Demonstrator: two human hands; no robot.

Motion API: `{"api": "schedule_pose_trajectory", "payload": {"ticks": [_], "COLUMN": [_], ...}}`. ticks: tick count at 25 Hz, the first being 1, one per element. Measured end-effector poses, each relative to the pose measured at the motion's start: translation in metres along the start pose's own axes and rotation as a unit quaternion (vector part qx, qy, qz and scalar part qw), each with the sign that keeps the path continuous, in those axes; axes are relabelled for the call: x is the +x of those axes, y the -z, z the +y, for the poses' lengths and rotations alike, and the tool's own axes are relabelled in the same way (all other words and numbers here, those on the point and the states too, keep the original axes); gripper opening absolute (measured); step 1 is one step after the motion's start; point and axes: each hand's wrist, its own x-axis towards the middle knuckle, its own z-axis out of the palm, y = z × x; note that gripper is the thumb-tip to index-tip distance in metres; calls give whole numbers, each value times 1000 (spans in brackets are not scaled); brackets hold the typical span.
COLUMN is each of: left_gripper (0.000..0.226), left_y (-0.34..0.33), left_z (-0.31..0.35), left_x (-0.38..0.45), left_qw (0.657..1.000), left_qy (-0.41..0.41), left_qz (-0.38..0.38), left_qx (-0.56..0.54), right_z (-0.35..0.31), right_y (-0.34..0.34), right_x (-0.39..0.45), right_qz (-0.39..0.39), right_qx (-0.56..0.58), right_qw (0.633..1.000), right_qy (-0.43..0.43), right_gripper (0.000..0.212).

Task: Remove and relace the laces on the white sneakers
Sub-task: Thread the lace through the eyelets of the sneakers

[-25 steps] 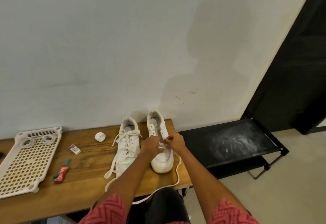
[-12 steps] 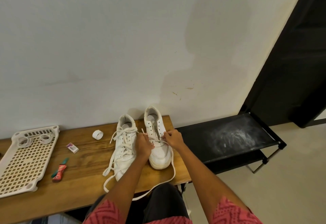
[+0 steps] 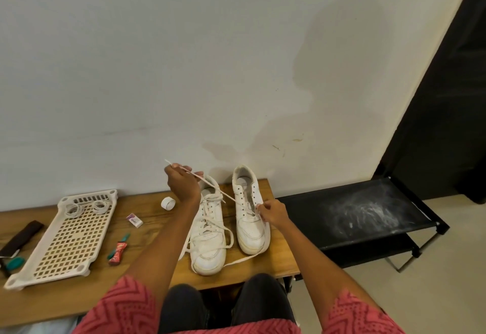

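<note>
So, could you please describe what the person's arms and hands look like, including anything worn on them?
Both arms are bare from the hands up to short sleeves. The left sleeve and right sleeve are pinkish-red fabric with a darker zigzag pattern. The left hand and right hand wear no gloves; no rings, watch or bracelets are visible.

Left forearm [image 3: 168, 231] hides part of the laced sneaker [image 3: 209, 228]; dark strap [image 3: 21, 235] cut by left edge; eraser [image 3: 134, 220] label illegible.
</note>
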Motion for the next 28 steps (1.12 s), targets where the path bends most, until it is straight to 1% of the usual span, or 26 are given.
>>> {"api": "schedule_pose_trajectory", "payload": {"ticks": [1, 3, 5, 7, 8, 9, 10, 11, 12, 14, 15, 18, 20, 21, 23, 25, 26, 27, 28], "left_gripper": [20, 22, 25, 26, 25, 24, 22, 22, 22, 23, 23, 21, 17, 15, 13, 12, 13, 15, 18], "left_y": [2, 4, 8, 12, 13, 14, 14, 15, 15, 16, 16, 19, 20, 21, 21, 19, 18, 18, 18], "left_z": [4, -4, -23, -38, -43, -45, -47, -47, -45, -44, -44, -45, -44, -45, -49, -55, -57, -58, -58], "left_x": [0, -7, -17, -30, -36, -42, -47, -50, -51, -52, -52, -53, -54, -55, -55, -55, -55, -56, -57], "left_qw": [1000, 993, 969, 938, 927, 921, 919, 918, 917, 916, 916, 915, 904, 893, 875, 867, 868, 873, 879], "left_qy": [-14, -30, -22, -1, 5, 11, 18, 27, 34, 36, 42, 68, 36, 15, -16, -22, -14, 2, 21], "left_qz": [-20, -95, -201, -300, -329, -346, -352, -355, -354, -351, -350, -353, -369, -383, -405, -415, -417, -415, -409], "left_qx": [-1, 58, 145, 174, 182, 180, 177, 175, 180, 191, 192, 185, 213, 236, 264, 273, 269, 258, 244], "right_z": [-1, 1, 5, 6, 2, -4, -11, -20, -29, -40, -43, -41, -45, -51, -69, -90, -99, -103, -105], "right_y": [0, -1, -4, -6, -4, -1, 5, 12, 19, 29, 31, 26, 24, 26, 37, 56, 65, 73, 79], "right_x": [-5, -17, -28, -36, -38, -40, -41, -43, -46, -52, -55, -56, -57, -57, -54, -45, -39, -32, -27], "right_qz": [4, 16, -10, -38, -37, -34, -36, -50, -74, -126, -136, -98, -89, -95, -107, -114, -109, -92, -54], "right_qx": [-16, -42, -71, -71, -45, 4, 76, 143, 198, 223, 229, 313, 372, 368, 294, 181, 101, -12, -126], "right_qw": [1000, 999, 997, 996, 996, 996, 990, 978, 963, 949, 945, 926, 905, 907, 939, 972, 986, 995, 991], "right_qy": [8, 14, -8, -50, -66, -88, -118, -145, -166, -185, -189, -186, -185, -180, -146, -99, -73, -40, -9], "right_gripper": [24, 13, 8, 5, 10, 13, 9, 11, 18, 29, 32, 32, 29, 26, 20, 16, 16, 19, 24]}}
